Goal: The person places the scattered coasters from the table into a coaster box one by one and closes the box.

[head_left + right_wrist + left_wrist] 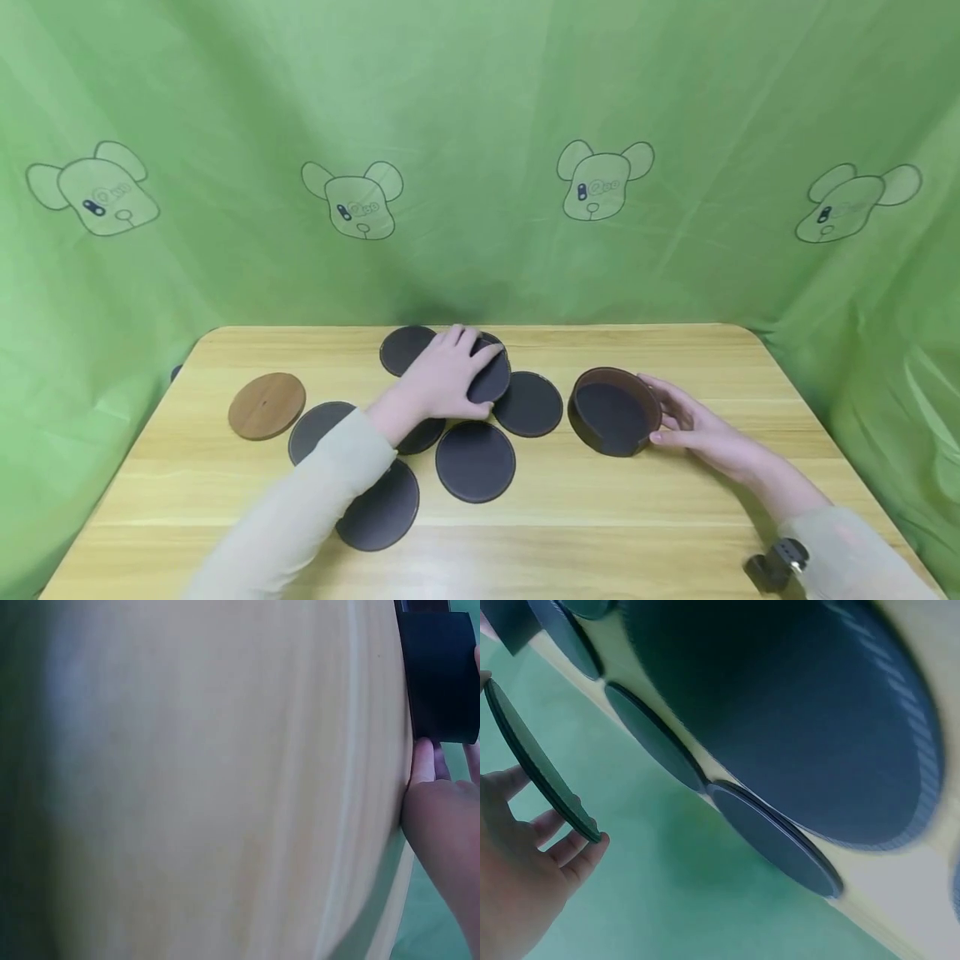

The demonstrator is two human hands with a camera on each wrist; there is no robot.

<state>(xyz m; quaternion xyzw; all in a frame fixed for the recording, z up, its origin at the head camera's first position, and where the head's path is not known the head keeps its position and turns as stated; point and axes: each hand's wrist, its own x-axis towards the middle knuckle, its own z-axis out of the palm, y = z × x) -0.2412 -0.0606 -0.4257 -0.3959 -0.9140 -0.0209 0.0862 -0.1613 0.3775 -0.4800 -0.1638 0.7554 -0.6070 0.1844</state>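
My left hand [444,377] grips a round dark coaster [491,379] by its edges, above the far middle of the table. In the left wrist view, that coaster [536,761] is tilted and off the tabletop, with fingers along its rim. My right hand [693,429] holds the right side of a round, brown-rimmed coaster holder [581,429], thumb near the gap in its wall. The holder stands on the table with a dark inside bottom. In the right wrist view, the holder's dark outer wall [439,679] shows beside my fingers.
Several dark coasters lie flat around my left arm, among them one in front [476,462], one to the right [528,404] and one at the back edge [403,348]. A brown wooden disc [267,407] lies at the left. Green cloth [480,275] hangs behind the table.
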